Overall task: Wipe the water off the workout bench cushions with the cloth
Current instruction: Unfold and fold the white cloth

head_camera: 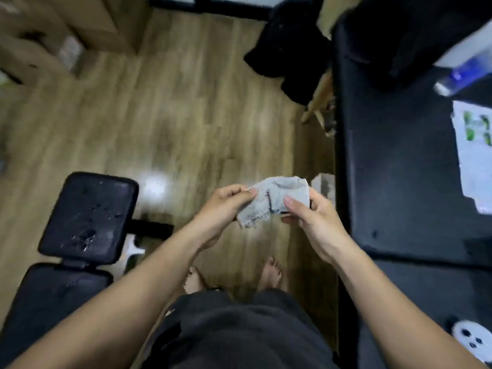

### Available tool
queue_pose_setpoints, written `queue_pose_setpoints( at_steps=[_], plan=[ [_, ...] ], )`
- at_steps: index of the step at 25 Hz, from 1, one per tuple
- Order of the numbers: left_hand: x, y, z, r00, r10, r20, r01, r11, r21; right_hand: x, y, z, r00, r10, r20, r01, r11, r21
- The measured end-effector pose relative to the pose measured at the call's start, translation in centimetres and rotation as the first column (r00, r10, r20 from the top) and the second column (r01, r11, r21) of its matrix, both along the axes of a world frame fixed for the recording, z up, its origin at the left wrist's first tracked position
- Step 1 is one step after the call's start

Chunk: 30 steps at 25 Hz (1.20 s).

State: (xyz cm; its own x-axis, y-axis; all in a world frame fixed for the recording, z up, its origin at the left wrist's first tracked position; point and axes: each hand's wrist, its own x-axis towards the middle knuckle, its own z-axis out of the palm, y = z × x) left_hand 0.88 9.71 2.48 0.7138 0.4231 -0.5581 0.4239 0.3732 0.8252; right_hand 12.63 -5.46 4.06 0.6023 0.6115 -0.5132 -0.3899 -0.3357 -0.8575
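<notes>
A person stands on the wooden floor [173, 115] just right of the workout bench [80, 262], with bare feet [271, 272] and dark shorts [239, 328] showing below the arms. The grey cloth [277, 201] is held in the air to the right of the bench, apart from it and not touching either cushion. The left hand [221, 206] pinches the cloth's left edge between thumb and curled fingers. The right hand [311, 219] grips its right end, with the thumb lying on top and the fingers folded under. The cloth is bunched and creased between the two hands. The bench's small cushion [87, 214], the far one, carries glinting drops and smears of water [85, 237], thickest at its near end. The long cushion [53, 296] lies nearer the person and looks mostly dull; whether it is wet I cannot tell, as the picture is blurred. Well to the right of the bench, past the hands, stands a black desk [399, 169] with a sheet of paper [474, 155], a clear bottle [463, 73] and a black-and-white panda toy [474, 339] on it. Beyond the bench, across the floor, a heap of dark clothing [290, 49] lies beside the desk, and cardboard boxes [53, 30] stand at the far left.
</notes>
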Motion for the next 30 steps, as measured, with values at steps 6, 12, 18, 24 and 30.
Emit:
queue_pose_setpoints(
  at_steps=[6,12,18,24,30],
  plan=[
    [-20.9,7.6,-0.7,0.886,0.463,0.001,-0.42,0.803,0.423,-16.3,19.0,0.1,0.952,0.306,0.024,-0.302,0.948,-0.101],
    [-33.8,8.7,-2.3,0.771,0.595,-0.228,-0.389,0.723,0.571,-28.9,26.2,-0.6,0.717,0.695,0.051,-0.68,0.714,-0.167],
    [-36.7,9.4,-2.7,0.559,0.798,-0.224,-0.567,0.565,0.6,-29.5,29.1,-3.1,0.337,0.925,0.176,-0.886,0.374,-0.272],
    [-34.8,9.7,-2.2,0.284,0.903,-0.323,-0.767,0.416,0.488,-29.6,34.5,-4.9,0.053,0.958,0.283,-0.947,0.139,-0.29],
    [-35.8,8.7,-0.5,0.024,0.971,-0.238,-0.999,0.016,-0.038,-31.9,34.9,-6.0,0.108,0.994,-0.01,-0.99,0.106,-0.088]
  ],
)
